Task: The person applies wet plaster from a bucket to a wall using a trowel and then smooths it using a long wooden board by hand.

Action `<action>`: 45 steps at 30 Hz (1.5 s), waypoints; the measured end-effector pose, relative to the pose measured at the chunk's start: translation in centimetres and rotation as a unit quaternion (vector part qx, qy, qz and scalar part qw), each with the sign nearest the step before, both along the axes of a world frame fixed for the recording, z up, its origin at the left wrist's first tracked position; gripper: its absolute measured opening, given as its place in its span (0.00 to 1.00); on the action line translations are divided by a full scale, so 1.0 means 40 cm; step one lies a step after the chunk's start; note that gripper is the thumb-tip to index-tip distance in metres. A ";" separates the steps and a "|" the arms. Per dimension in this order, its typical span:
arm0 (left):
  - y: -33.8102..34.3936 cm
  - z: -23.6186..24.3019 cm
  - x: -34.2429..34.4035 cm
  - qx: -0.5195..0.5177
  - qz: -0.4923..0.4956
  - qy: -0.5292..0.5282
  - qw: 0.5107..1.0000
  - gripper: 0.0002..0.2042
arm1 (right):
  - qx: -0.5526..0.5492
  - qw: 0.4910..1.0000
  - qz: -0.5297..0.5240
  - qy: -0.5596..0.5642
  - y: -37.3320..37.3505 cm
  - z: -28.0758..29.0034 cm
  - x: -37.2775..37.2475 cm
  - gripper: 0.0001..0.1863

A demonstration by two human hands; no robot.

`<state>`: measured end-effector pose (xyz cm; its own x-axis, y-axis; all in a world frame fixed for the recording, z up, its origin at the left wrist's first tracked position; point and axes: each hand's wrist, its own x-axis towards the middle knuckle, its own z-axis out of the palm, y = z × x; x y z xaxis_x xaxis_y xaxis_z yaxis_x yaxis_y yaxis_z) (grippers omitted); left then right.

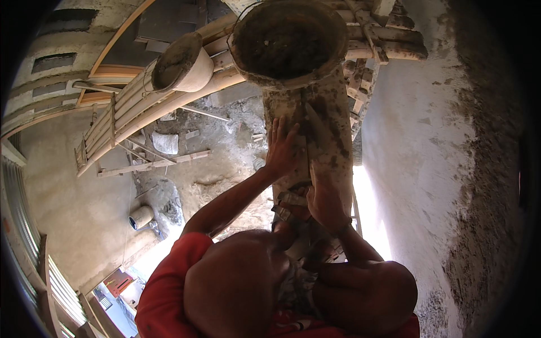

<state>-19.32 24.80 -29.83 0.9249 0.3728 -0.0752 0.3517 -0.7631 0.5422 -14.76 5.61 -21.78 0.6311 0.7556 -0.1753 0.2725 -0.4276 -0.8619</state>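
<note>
Left hand: the left hand [282, 147] is laid open and flat, fingers spread and pointing to the far side, on the left part of the board; nothing is gripped by it.
Right hand: the right hand [326, 200] is held lower and nearer, over the right part of the board; its fingers are partly hidden, and whether anything is gripped cannot be told.
Board: the long, mud-stained board [332, 104] is set lengthwise beneath both hands, from the near middle to the far side; a dark lengthwise line is seen along it.
Knees: both bent knees [228, 281] are raised at the near edge, with a red shirt [169, 287] worn behind them.
Large bucket: at the far end of the board, a wide, round bucket [288, 84] is seen, partly filled with a dark, lumpy mix.
Poles: at the far left, a row of long poles [127, 127] is laid side by side, and a pale bucket [198, 73] is rested on them, tilted in view.
Ground: well below, on the left, a pale sack [165, 142], a timber [180, 160] and a cylindrical container [142, 217] lying on its side are seen.
Right side: a rough, patchily coated wall [411, 141] is seen.
</note>
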 end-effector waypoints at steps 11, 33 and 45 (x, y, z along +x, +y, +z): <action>0.000 -0.003 -0.003 0.041 -0.010 0.004 0.999 0.36 | -0.007 0.966 -0.035 0.254 -0.049 -0.031 0.062 0.35; 0.110 -0.019 0.121 0.094 0.116 -0.018 0.989 0.35 | 0.026 0.916 -0.023 0.399 0.045 -0.036 0.289 0.37; 0.223 -0.124 0.103 -0.128 0.256 -0.148 0.947 0.29 | 0.057 0.900 -0.021 0.432 -0.012 -0.063 0.255 0.38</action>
